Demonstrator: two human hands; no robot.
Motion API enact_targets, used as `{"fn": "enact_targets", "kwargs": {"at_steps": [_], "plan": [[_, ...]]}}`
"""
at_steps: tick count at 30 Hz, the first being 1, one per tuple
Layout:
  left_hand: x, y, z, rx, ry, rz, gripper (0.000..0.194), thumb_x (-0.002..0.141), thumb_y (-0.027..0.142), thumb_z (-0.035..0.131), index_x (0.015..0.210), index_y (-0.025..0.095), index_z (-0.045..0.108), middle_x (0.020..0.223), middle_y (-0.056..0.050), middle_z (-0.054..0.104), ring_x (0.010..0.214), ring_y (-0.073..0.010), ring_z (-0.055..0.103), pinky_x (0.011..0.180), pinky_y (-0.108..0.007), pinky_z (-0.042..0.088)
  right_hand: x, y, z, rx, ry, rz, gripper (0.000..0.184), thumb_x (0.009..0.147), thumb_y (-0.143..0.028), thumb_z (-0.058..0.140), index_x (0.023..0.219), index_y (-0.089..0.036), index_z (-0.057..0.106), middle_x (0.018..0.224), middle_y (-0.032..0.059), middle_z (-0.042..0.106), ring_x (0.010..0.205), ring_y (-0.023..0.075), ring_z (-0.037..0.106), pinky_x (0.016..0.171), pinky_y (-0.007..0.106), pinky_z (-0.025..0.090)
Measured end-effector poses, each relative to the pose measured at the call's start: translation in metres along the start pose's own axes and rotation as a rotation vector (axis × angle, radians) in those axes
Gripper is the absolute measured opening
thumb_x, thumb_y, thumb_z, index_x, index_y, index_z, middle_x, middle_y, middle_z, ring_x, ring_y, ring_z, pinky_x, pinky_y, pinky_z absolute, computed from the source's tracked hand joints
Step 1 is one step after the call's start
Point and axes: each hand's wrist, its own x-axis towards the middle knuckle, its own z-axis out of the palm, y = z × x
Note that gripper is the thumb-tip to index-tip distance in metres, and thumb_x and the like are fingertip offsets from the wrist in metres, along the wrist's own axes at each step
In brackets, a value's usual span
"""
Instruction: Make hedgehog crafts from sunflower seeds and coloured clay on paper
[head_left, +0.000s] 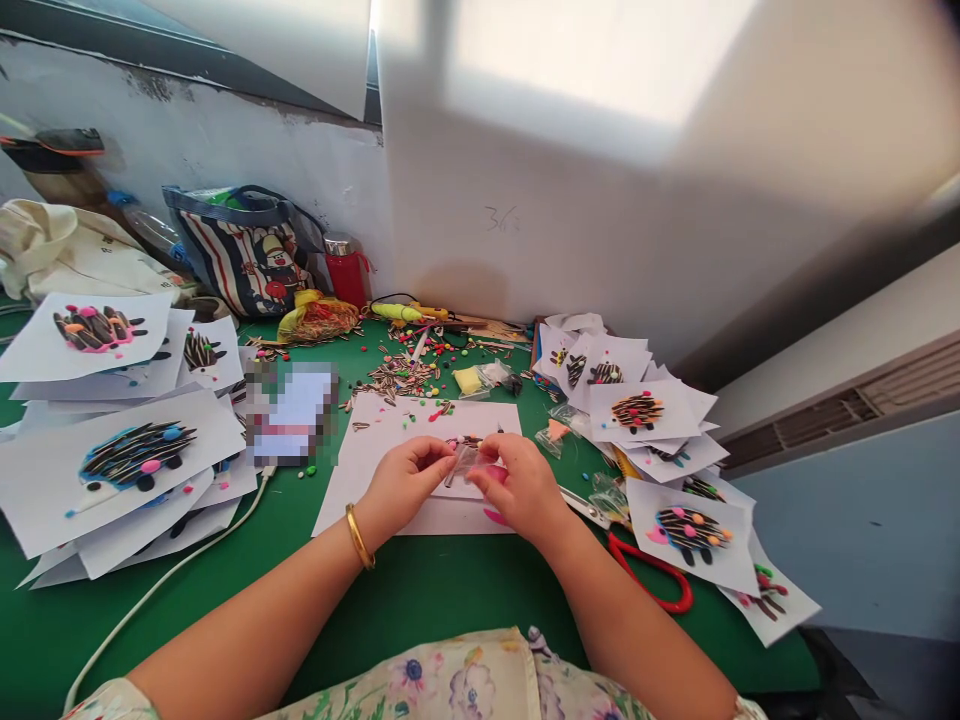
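Just between left hand [401, 484] and right hand [528, 486], small clear plastic bag [466, 459], fingers of both pinched on it.

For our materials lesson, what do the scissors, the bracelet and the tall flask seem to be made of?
Scissors: red handles, glossy, likely plastic; blades grey and smooth, apparently metal.
Bracelet: shiny and gold-coloured, probably metal, polished or plated.
Flask: silvery, reflective lid suggests metal; red body's material unclear.
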Motion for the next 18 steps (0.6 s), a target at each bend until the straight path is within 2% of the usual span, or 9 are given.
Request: {"fn": "enact_targets", "kwargs": {"at_steps": [2,4,10,14,18], "plan": [[-0.0004,0.0004,0.0005,-0.055,-0.014,-0.026,0.024,0.077,0.041,0.069,0.081,0.018,0.067,0.077,-0.001,0.068,0.070,-0.0156,0.060,0.066,-0.027,0.051,-0.0006,-0.0024,0.0033,-0.026,0.008,0.041,0.038,0.077,-0.047,0.075,0.097,-0.020,0.057,0.091,0.0055,0.067,0.084,0.0228,0.061,0.079,0.035,0.045],[-0.0009,0.0006,0.0010,-0.102,-0.030,-0.040,0.024,0.076,0.041,0.070,0.080,0.018,0.066,0.076,-0.001,0.066,0.069,-0.0145,0.059,0.066,-0.026,0.049,-0.0007,-0.0037,0.0065,-0.039,0.012,0.081,0.040,0.073,-0.045,0.080,0.094,-0.021,0.057,0.088,0.0046,0.066,0.081,0.0223,0.061,0.076,0.034,0.045],[-0.0008,0.0023,-0.0001,-0.160,-0.066,-0.059,0.025,0.079,0.042,0.068,0.080,0.017,0.065,0.073,-0.001,0.066,0.069,-0.0150,0.059,0.067,-0.027,0.048,-0.0001,-0.0028,0.0063,0.053,0.023,0.046,0.016,0.086,-0.035,0.069,0.086,-0.021,0.061,0.080,0.0021,0.067,0.076,0.0188,0.060,0.073,0.031,0.044],[-0.0002,0.0025,-0.0009,-0.152,-0.078,-0.056,0.025,0.079,0.042,0.068,0.080,0.016,0.068,0.074,-0.003,0.068,0.071,-0.0165,0.061,0.071,-0.030,0.051,0.0005,-0.0032,0.0032,0.093,0.003,0.007,0.013,0.091,-0.032,0.063,0.083,-0.021,0.063,0.078,0.0017,0.068,0.076,0.0181,0.060,0.074,0.032,0.043],[-0.0002,0.0007,-0.0004,-0.093,-0.088,-0.081,0.026,0.078,0.042,0.069,0.083,0.017,0.071,0.074,-0.003,0.071,0.071,-0.0174,0.063,0.071,-0.031,0.052,0.0011,-0.0036,0.0020,0.044,-0.017,-0.046,0.016,0.095,-0.030,0.057,0.083,-0.022,0.064,0.081,0.0029,0.070,0.079,0.0188,0.061,0.078,0.033,0.043]]}}
